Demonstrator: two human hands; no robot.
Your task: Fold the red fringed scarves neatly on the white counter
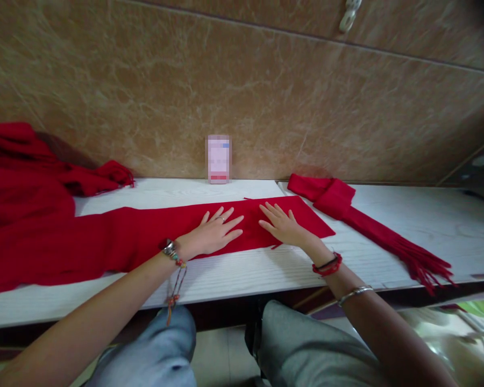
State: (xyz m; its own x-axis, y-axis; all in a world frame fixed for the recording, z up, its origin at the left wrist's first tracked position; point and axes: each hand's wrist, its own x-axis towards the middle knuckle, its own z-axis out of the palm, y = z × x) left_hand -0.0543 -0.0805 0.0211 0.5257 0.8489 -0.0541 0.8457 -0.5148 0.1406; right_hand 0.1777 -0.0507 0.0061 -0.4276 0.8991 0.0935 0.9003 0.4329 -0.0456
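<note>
A long red scarf (145, 231) lies flat across the white table (234, 274), running from the left edge to the middle. My left hand (213, 231) rests palm down on it with fingers stretched out. Just to the right, my right hand (284, 223) also presses flat on the scarf, fingers spread, near its folded right end (314, 223). Both hands hold nothing. A second red scarf (347, 209), folded, with a fringe (427, 266) hanging toward the front edge, lies to the right of my right hand.
A heap of red scarves (24, 172) sits at the far left. A small pink card (218, 159) leans against the brown marble wall (266, 97). My knees show below the table edge. A green object (482, 308) is at the lower right.
</note>
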